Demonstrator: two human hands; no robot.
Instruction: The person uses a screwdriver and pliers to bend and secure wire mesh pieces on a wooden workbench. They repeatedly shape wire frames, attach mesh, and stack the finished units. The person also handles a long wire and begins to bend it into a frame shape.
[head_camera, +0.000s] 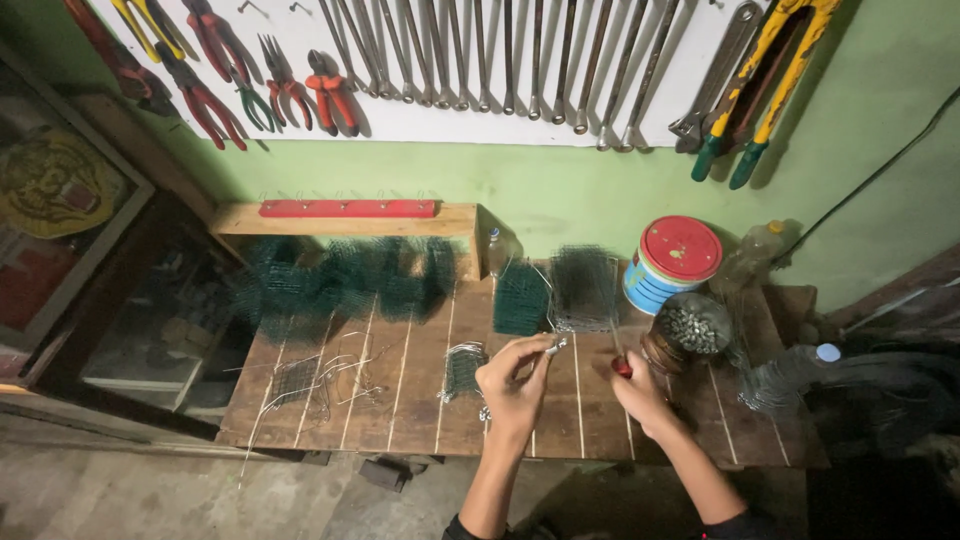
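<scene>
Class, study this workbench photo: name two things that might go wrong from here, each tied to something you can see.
1. The left hand pinches a small metal piece while the right hand holds a red-handled tool close by; a slip might jab the fingers.
2. The open jar of screws stands just beyond the right hand, so a nudge may spill it.
</scene>
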